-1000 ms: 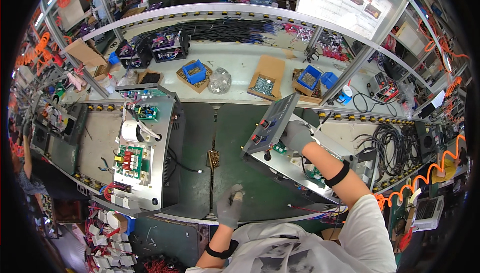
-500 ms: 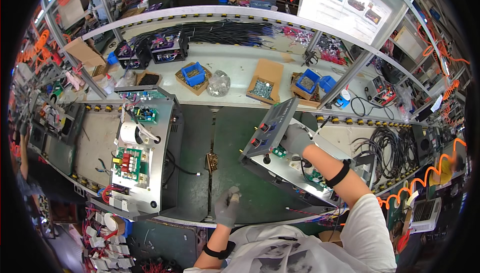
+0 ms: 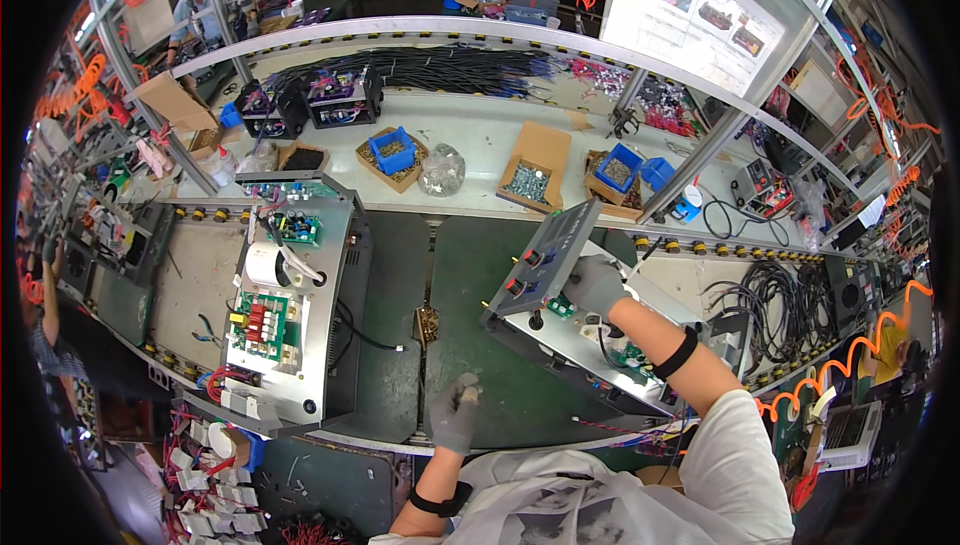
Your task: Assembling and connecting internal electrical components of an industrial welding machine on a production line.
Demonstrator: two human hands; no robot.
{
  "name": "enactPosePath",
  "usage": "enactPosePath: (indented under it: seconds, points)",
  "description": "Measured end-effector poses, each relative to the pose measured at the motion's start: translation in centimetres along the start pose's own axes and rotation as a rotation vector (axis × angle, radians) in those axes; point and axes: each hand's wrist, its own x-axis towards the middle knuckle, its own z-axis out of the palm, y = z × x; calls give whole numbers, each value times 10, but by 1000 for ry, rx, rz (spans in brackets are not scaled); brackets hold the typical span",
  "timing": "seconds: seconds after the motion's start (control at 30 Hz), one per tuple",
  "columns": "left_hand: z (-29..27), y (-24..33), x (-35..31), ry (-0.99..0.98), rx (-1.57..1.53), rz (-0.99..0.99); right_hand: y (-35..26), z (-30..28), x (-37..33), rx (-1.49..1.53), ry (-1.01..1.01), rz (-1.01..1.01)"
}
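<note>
R hand (image 3: 592, 285), grey glove, black wrist strap, grips the dark control panel (image 3: 548, 257) of an open metal chassis (image 3: 580, 345); fingers curled on the panel's right edge, panel tilted up off the box front. Chassis sits on the green surface (image 3: 455, 275), right of centre, circuit board + wires visible inside.

L hand (image 3: 455, 413), also gloved, near the front edge of the surface, well apart from the chassis. Fingers bunched together, pinching a small pale part – too small to tell what.

Small brass-coloured bits (image 3: 428, 323) lie on the green mat btw the two units.

Left: second open chassis (image 3: 290, 305) w/ green board, red parts, white roll.

Containers on the back shelf (image 3: 480, 130):
- cardboard tray w/ blue bin (image 3: 393, 153) inside, small metal hardware in it
- clear plastic bag (image 3: 441, 171), contents unclear
- open cardboard box (image 3: 533, 173) full of silvery screws
- cardboard box w/ blue bin (image 3: 620, 167), small metal parts; another blue bin just beside
- small carton (image 3: 302, 157), dark contents, can't tell

Black cable bundles (image 3: 430, 70) along the upper shelf; coil of black cables (image 3: 770, 290) far right.
</note>
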Motion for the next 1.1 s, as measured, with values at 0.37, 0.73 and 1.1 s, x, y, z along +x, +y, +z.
enactPosePath:
  seconds: [0.37, 0.73, 1.1]
  points:
    - [-1, -3, 0, 10, 17, 95, 7, 5, 1, 97, 11, 31]
    - [-10, -9, -9, 24, -57, 26, 2, 2, -5, -78, 9, -25]
    - [-2, -9, -4, 62, -51, 79, -3, 0, -1, -66, -8, -31]
